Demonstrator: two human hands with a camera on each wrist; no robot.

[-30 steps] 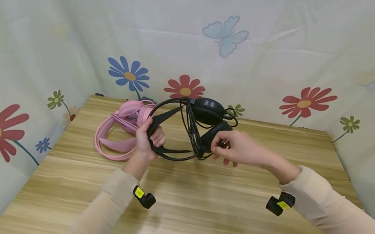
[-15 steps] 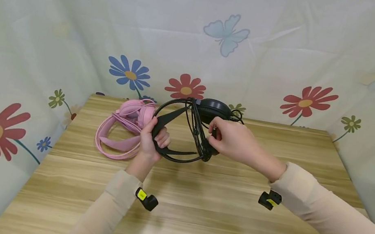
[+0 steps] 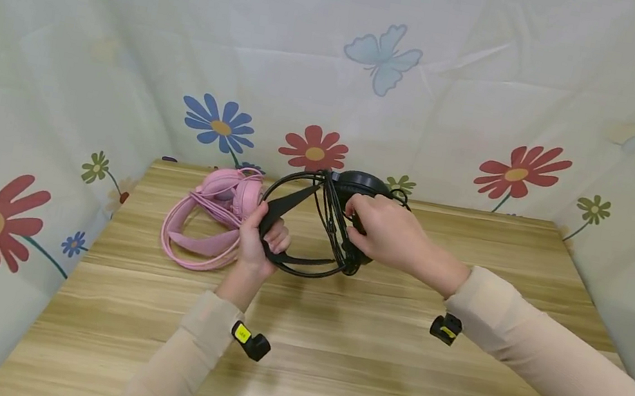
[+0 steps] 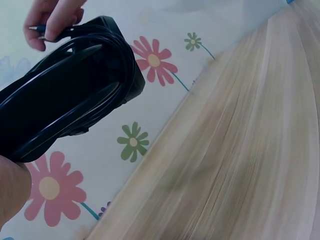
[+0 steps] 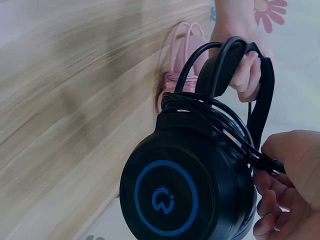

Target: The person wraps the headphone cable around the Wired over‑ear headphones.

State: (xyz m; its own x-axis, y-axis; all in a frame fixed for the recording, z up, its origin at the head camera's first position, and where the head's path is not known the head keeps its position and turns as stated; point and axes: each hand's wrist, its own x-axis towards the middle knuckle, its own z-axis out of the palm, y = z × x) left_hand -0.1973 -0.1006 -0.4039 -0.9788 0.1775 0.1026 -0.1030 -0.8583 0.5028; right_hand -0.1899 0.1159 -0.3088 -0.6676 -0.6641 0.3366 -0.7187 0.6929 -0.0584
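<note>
Black over-ear headphones [image 3: 362, 180] are held up above the table, tilted. My left hand [image 3: 261, 239] grips their headband, fingers curled round the padded strap. Black cable [image 5: 210, 114] is wound in several turns around the headband above the ear cups; one cup bears a blue ring and logo in the right wrist view. My right hand [image 3: 390, 231] pinches the cable's end beside the ear cup, and a thin plug [image 4: 36, 29] pokes out past its fingers in the left wrist view. Pink headphones [image 3: 208, 246] lie on the table behind and left of my left hand.
The wood-grain table [image 3: 364, 374] reaches from the front to a pale flowered curtain [image 3: 464, 110] at the back and sides. A small black camera [image 3: 251, 341] sits on the left wrist, another camera [image 3: 447, 329] on the right.
My right hand has moved left with the cable end, in against the wound cable and ear cup. The left hand, with the headband, has shifted slightly right.
</note>
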